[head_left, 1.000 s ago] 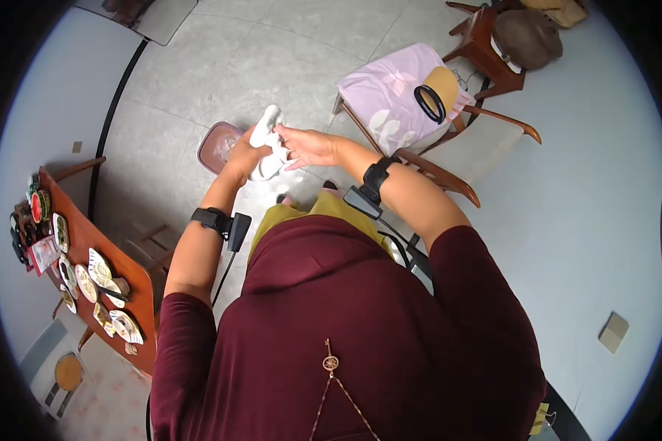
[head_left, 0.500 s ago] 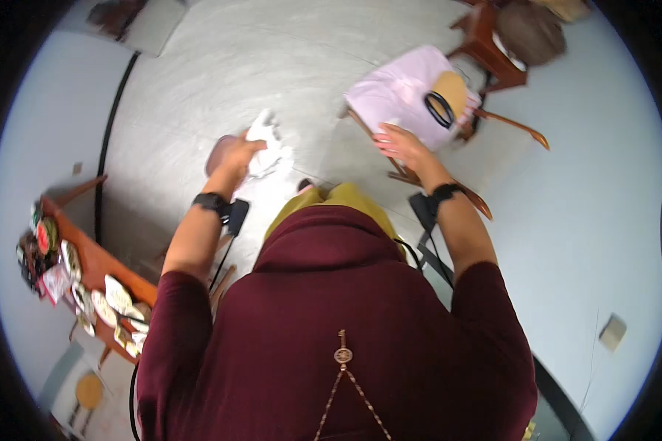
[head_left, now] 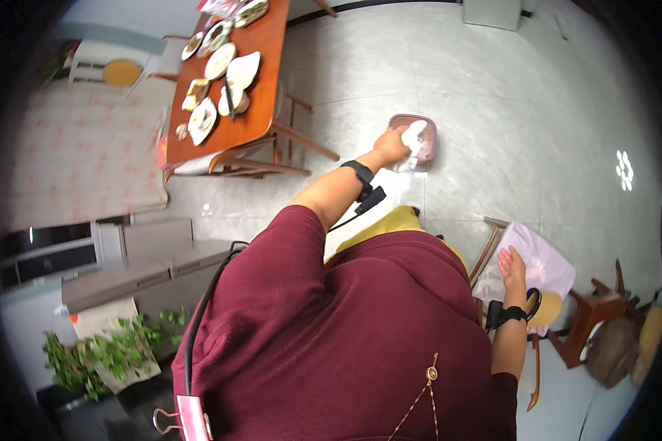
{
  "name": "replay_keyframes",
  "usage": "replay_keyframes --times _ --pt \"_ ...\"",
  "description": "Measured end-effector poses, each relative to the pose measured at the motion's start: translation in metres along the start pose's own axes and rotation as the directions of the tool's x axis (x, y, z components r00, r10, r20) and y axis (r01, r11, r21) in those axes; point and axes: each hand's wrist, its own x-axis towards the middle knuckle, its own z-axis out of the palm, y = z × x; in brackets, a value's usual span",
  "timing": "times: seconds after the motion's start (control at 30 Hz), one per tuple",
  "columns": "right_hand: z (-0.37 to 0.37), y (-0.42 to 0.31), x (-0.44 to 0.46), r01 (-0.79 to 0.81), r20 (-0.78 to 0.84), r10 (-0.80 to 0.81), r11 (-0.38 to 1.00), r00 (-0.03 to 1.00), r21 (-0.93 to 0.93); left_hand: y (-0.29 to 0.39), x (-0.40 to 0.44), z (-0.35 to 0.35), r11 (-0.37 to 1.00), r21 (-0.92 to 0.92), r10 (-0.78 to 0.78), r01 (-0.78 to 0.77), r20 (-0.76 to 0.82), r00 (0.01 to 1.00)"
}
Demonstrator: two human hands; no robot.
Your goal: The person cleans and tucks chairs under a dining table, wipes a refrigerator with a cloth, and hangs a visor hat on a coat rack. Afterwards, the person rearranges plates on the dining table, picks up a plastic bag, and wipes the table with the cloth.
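Note:
My left hand is closed on a white cloth, whose folds hang beyond the fingers. Behind and beneath the cloth, a pinkish-brown bin stands on the floor, partly covered by hand and cloth. My right hand holds nothing, fingers apart, and is seen in front of a chair draped with a pale pink cover. Beside the right wrist lie a black ring-shaped object and a round tan pad on that chair.
A wooden table with several plates of food stands at the upper left, a stool and chair legs beside it. Leafy plants are at the lower left. A brown bag and wooden stool are at the lower right.
The view has turned, so table and bin appear farther right. My right hand has let go of the cloth and moved away from it, while my left hand keeps the cloth.

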Motion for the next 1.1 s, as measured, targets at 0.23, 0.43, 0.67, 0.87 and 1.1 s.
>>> replay_keyframes --times 0.23,0.43,0.67,0.87,1.1 --pt "0.041 -0.016 0.016 0.048 0.038 -0.039 0.965 0.999 -0.256 -0.13 -0.082 -0.106 0.919 0.138 -0.306 0.368 -0.335 0.891" --pt "0.131 -0.016 0.003 0.166 0.058 -0.156 0.901 0.986 -0.4 -0.246 -0.083 -0.197 0.881 0.164 -0.282 0.443 -0.57 0.772" --pt "0.255 -0.005 0.02 0.214 0.043 -0.225 0.828 0.973 -0.519 -0.368 -0.024 -0.281 0.828 0.31 -0.205 0.467 -0.609 0.767" --pt "0.334 -0.013 0.012 0.295 0.129 -0.266 0.827 0.955 -0.479 -0.427 0.021 -0.268 0.725 0.562 -0.095 0.399 -0.491 0.866" --pt "0.32 -0.02 0.022 0.374 0.153 -0.359 0.697 0.921 -0.612 -0.407 0.079 -0.218 0.551 0.674 -0.215 0.492 -0.455 0.864"
